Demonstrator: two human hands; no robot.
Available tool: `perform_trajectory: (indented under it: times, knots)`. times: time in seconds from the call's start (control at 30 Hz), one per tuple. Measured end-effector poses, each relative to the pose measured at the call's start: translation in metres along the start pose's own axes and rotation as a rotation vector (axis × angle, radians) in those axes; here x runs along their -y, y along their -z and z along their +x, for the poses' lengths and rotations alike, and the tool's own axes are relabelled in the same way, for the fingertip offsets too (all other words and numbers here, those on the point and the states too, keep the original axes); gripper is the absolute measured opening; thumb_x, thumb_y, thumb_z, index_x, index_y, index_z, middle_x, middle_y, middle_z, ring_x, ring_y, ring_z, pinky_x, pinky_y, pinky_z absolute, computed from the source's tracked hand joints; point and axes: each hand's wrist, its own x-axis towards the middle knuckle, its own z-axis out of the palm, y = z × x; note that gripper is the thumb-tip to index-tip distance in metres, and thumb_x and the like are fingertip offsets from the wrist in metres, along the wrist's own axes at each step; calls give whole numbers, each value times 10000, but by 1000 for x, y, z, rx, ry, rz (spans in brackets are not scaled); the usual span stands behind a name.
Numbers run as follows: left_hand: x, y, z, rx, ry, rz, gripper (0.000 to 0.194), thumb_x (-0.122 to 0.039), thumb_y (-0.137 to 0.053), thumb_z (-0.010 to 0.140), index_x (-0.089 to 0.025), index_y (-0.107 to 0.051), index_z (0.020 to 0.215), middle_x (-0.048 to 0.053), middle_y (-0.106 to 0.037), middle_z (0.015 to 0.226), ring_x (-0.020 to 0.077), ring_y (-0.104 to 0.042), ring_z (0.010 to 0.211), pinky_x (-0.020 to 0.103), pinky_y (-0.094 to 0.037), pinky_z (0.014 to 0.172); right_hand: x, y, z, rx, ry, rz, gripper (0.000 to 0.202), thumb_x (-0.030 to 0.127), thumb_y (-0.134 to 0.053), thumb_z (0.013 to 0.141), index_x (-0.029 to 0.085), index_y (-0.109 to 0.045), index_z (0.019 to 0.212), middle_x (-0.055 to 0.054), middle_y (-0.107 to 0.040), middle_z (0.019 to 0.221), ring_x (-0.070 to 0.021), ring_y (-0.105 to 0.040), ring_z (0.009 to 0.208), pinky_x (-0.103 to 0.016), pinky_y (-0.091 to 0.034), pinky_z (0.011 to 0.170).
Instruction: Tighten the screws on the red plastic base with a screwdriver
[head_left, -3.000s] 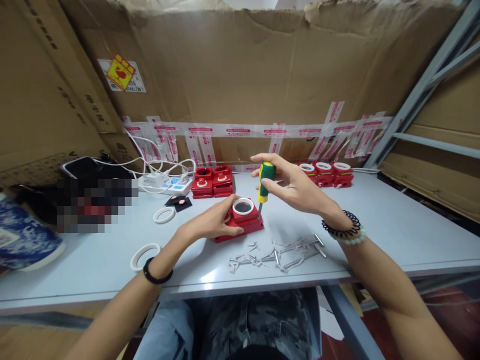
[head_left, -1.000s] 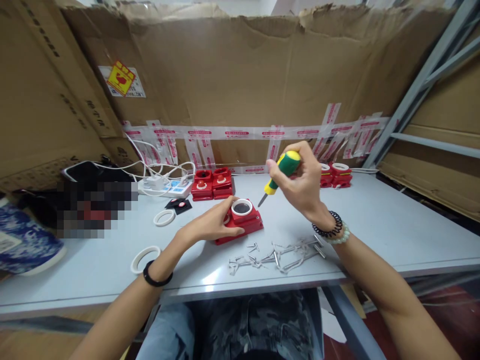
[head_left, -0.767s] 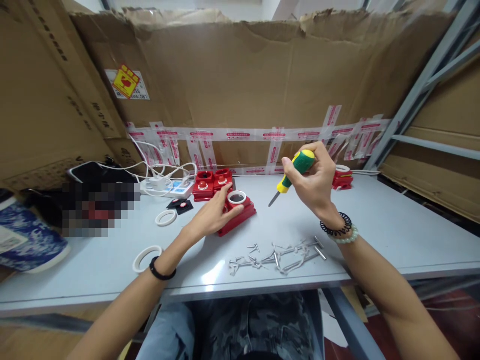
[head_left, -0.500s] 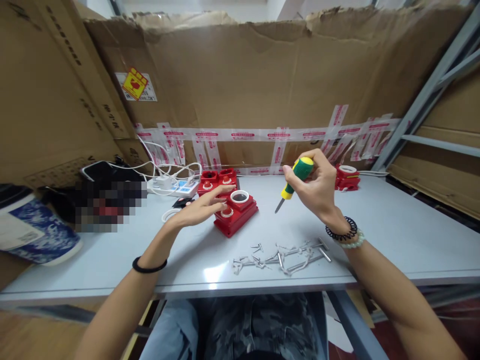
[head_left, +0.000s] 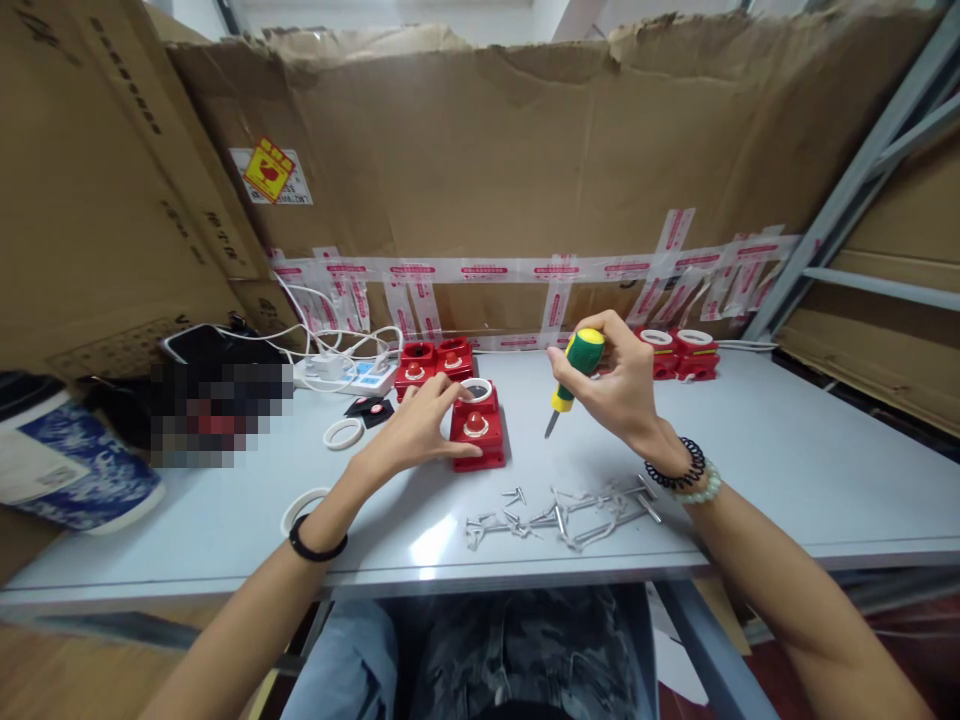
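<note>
Pale grey surface (head_left: 787, 470), walled with brown cardboard (head_left: 525, 150); metal shelf frame (head_left: 862, 170) at right. Five red boxes: one (head_left: 478, 432) under left hand (head_left: 411, 432), two (head_left: 435, 362) behind, two (head_left: 679, 352) at far right. Two white rings (head_left: 343, 433), one pile of screws (head_left: 559, 508). Right hand (head_left: 619, 390) clamped on one screwdriver (head_left: 570, 375), tip above surface. Left hand open, resting against box. Compared with half a second ago: box turned square, nearer.

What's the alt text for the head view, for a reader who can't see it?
Left hand steadies a red plastic box with a white ring and red button on a pale grey table; right hand holds a green-and-yellow-handled screwdriver tip-down beside it. Loose silver screws lie nearer the person.
</note>
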Motion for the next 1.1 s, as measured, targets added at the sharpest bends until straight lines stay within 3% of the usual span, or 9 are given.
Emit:
perform_trajectory:
  times: [0.13,0.23,0.33,0.4,0.47,0.67,0.87,1.1]
  knots:
    - [-15,-7,2,-143,66,121,489,-608,-597,786,-160,-560,979,104,-543,1002,315,-527,985,536,-408,884,0,0,-1,16,-27,44,244,222,-708,701,218,-477,780,67,-490,606,-82,-451,512,-224,-377,450]
    - [-6,-1,2,-145,-19,-69,440,-547,-543,849,-188,-541,1104,117,-519,1184,301,-485,1144,518,-376,996,-2,-3,-3,67,-114,137,245,245,-709,708,216,-474,769,65,-496,614,-86,-476,517,-227,-395,454]
    - [11,5,2,-20,-91,-263,602,-531,-604,816,-264,-424,1326,89,-346,1474,294,-320,1364,489,-264,1132,-8,-12,-7,144,-245,250,263,290,-710,714,217,-463,768,67,-492,608,-93,-499,509,-231,-413,445]
    - [19,6,2,113,-92,-347,704,-544,-624,800,-298,-347,1399,69,-291,1528,292,-277,1404,476,-244,1155,-13,-18,-12,192,-313,301,277,305,-713,711,219,-461,788,70,-494,609,-95,-503,497,-232,-420,434]
    - [21,5,2,164,-74,-376,757,-559,-641,782,-313,-321,1422,66,-303,1523,299,-283,1405,480,-244,1158,-17,-24,-16,216,-336,311,288,315,-715,710,220,-460,804,72,-499,614,-92,-499,493,-234,-424,438]
    - [16,4,1,142,-72,-337,814,-590,-697,716,-349,-354,1414,72,-372,1394,318,-360,1331,500,-318,1116,-18,-31,-22,270,-307,223,287,326,-706,718,218,-445,768,70,-490,593,-90,-486,516,-237,-405,476]
    - [14,4,1,127,-81,-307,756,-605,-722,677,-299,-453,1315,86,-392,1317,322,-392,1271,506,-347,1083,-16,-30,-21,280,-303,233,285,298,-709,714,218,-440,769,70,-495,593,-94,-490,517,-238,-394,478]
    - [15,3,1,139,-103,-290,755,-611,-716,681,-265,-424,1286,95,-444,1344,324,-372,1278,525,-320,1082,-15,-32,-24,307,-304,226,282,307,-703,721,220,-438,764,69,-492,582,-97,-488,519,-237,-391,478]
